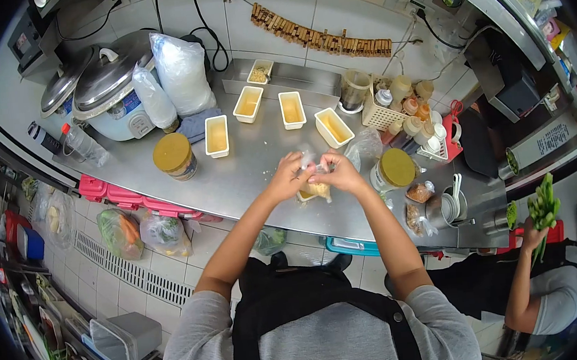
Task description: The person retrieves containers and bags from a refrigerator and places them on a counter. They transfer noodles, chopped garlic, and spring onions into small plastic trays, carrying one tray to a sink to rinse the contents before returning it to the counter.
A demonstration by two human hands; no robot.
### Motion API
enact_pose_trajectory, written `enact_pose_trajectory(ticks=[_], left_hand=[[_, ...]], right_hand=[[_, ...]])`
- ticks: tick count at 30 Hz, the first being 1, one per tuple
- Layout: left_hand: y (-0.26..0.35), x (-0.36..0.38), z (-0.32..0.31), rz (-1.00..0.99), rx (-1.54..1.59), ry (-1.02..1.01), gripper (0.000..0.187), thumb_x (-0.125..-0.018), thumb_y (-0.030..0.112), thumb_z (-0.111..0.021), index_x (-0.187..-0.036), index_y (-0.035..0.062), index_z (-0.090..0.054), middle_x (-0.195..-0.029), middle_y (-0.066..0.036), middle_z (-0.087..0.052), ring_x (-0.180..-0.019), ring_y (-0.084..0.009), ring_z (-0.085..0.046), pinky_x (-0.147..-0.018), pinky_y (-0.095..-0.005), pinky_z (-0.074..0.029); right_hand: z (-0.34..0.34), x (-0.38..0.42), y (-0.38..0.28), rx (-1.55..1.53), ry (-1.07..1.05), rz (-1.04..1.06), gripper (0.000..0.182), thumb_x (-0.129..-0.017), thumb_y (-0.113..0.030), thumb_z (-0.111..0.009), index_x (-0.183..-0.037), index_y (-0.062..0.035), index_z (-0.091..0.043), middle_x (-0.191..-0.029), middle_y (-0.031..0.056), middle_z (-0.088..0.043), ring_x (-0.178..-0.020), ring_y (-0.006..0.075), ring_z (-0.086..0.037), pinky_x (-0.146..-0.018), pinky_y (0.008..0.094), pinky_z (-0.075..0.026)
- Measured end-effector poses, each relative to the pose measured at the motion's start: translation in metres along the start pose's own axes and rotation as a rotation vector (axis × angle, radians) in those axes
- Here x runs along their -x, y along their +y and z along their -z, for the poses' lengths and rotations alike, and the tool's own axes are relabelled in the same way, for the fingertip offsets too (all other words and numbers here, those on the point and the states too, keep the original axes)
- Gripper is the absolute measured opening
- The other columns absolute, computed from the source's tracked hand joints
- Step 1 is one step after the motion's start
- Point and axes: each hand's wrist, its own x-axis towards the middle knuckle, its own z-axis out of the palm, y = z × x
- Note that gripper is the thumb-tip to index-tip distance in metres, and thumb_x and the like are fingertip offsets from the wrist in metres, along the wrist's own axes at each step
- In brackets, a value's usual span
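My left hand point(290, 178) and my right hand point(342, 176) meet over the steel counter, both pinching the gathered top of a small clear plastic bag point(319, 190). Pale, crumbly bits fill the bag's lower part, and it hangs over a light tub that is mostly hidden. Beyond my hands stand cream rectangular tubs with yellowish insides: one point(216, 137) at the left, one point(248, 104) further back, one point(292, 110) in the middle and one point(334, 128) at the right. A smaller tub point(260, 72) at the back holds pale bits.
A gold-lidded jar point(174, 156) stands left, another point(396, 168) right of my hands. Rice cookers point(113, 92) and filled plastic bags point(183, 72) are back left. Sauce bottles point(421, 127) and a metal pot point(447, 208) sit right. A co-worker holding green stalks point(543, 209) stands at right.
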Motion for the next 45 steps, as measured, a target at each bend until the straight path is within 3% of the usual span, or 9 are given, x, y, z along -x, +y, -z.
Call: enact_pose_trajectory(ticks=[9, 14, 18, 19, 20, 28, 32, 38, 45], left_hand=[[-0.030, -0.007, 0.017, -0.175, -0.190, -0.224, 0.031, -0.069, 0.031, -0.075, -0.069, 0.0044, -0.057, -0.080, -0.010, -0.055, -0.079, -0.0289, -0.055, -0.070, -0.0401, -0.044], [-0.027, -0.014, 0.026, 0.003, -0.239, -0.269, 0.031, -0.066, 0.027, -0.079, -0.068, 0.0053, -0.057, -0.096, -0.011, -0.056, -0.089, -0.0255, -0.056, -0.077, -0.0320, -0.045], [-0.030, -0.015, 0.024, -0.113, -0.015, -0.180, 0.023, -0.066, 0.018, -0.078, -0.074, 0.0077, -0.059, -0.107, -0.008, -0.054, -0.097, -0.0209, -0.055, -0.085, -0.0300, -0.042], [-0.028, -0.016, 0.025, 0.151, 0.466, -0.288, 0.021, -0.068, 0.014, -0.076, -0.079, 0.0088, -0.058, -0.109, -0.006, -0.052, -0.100, -0.0186, -0.053, -0.087, -0.0302, -0.041], [-0.027, -0.018, 0.027, 0.420, 0.943, -0.386, 0.022, -0.069, 0.009, -0.074, -0.083, 0.0098, -0.058, -0.111, -0.005, -0.051, -0.102, -0.0163, -0.052, -0.089, -0.0304, -0.040], [-0.033, -0.009, 0.027, 0.527, 1.112, -0.233, 0.028, -0.072, -0.002, -0.070, -0.093, 0.0085, -0.056, -0.094, 0.000, -0.056, -0.092, -0.0101, -0.055, -0.084, -0.0270, -0.043], [-0.049, -0.001, 0.006, 0.543, 1.031, 0.015, 0.022, -0.071, -0.006, -0.069, -0.087, 0.0056, -0.060, -0.084, 0.000, -0.061, -0.079, -0.0083, -0.058, -0.074, -0.0222, -0.047], [-0.058, 0.010, -0.016, 0.508, 0.434, 0.181, 0.008, -0.074, -0.005, -0.067, -0.078, 0.0019, -0.064, -0.077, -0.004, -0.066, -0.068, -0.0075, -0.059, -0.063, -0.0212, -0.047], [-0.050, 0.007, -0.034, 0.584, 0.588, 0.101, 0.005, -0.077, -0.003, -0.064, -0.082, -0.0016, -0.064, -0.081, -0.009, -0.067, -0.074, -0.0094, -0.062, -0.067, -0.0221, -0.049]], right_hand=[[-0.001, 0.011, 0.048, 0.234, 0.047, -0.013, 0.045, -0.055, -0.018, -0.085, -0.060, -0.0055, -0.042, -0.074, 0.0040, -0.041, -0.067, 0.0172, -0.043, -0.061, 0.0285, -0.038], [-0.006, 0.017, 0.055, 0.176, 0.112, 0.002, 0.039, -0.061, -0.015, -0.083, -0.064, -0.0060, -0.044, -0.077, 0.0029, -0.044, -0.071, 0.0152, -0.046, -0.063, 0.0261, -0.040], [-0.003, 0.021, 0.044, -0.750, 0.038, -0.297, 0.021, -0.080, -0.009, -0.067, -0.086, -0.0092, -0.047, -0.089, 0.0012, -0.050, -0.082, 0.0134, -0.053, -0.073, 0.0262, -0.047], [-0.002, 0.023, 0.039, -1.008, 0.011, -0.372, 0.018, -0.085, -0.008, -0.061, -0.094, -0.0104, -0.046, -0.094, 0.0012, -0.052, -0.087, 0.0137, -0.056, -0.077, 0.0275, -0.050], [-0.002, 0.023, 0.040, -1.011, 0.015, -0.370, 0.018, -0.085, -0.008, -0.061, -0.094, -0.0104, -0.046, -0.094, 0.0012, -0.052, -0.087, 0.0137, -0.056, -0.077, 0.0275, -0.050], [0.005, 0.020, 0.036, -1.444, -0.220, -0.314, 0.030, -0.088, -0.008, -0.056, -0.111, -0.0097, -0.037, -0.114, 0.0087, -0.049, -0.106, 0.0236, -0.056, -0.083, 0.0392, -0.053], [0.004, 0.019, 0.037, -1.309, -0.335, -0.294, 0.033, -0.086, -0.007, -0.058, -0.111, -0.0097, -0.037, -0.116, 0.0088, -0.049, -0.106, 0.0247, -0.056, -0.082, 0.0420, -0.053], [-0.022, 0.019, 0.045, -0.886, 0.177, -0.577, 0.021, -0.086, -0.015, -0.062, -0.092, -0.0095, -0.043, -0.093, 0.0055, -0.055, -0.084, 0.0185, -0.062, -0.067, 0.0371, -0.058], [-0.037, 0.006, 0.045, -0.669, 0.246, -0.743, 0.013, -0.090, -0.016, -0.055, -0.094, -0.0088, -0.046, -0.092, 0.0053, -0.057, -0.076, 0.0152, -0.061, -0.059, 0.0285, -0.057]])
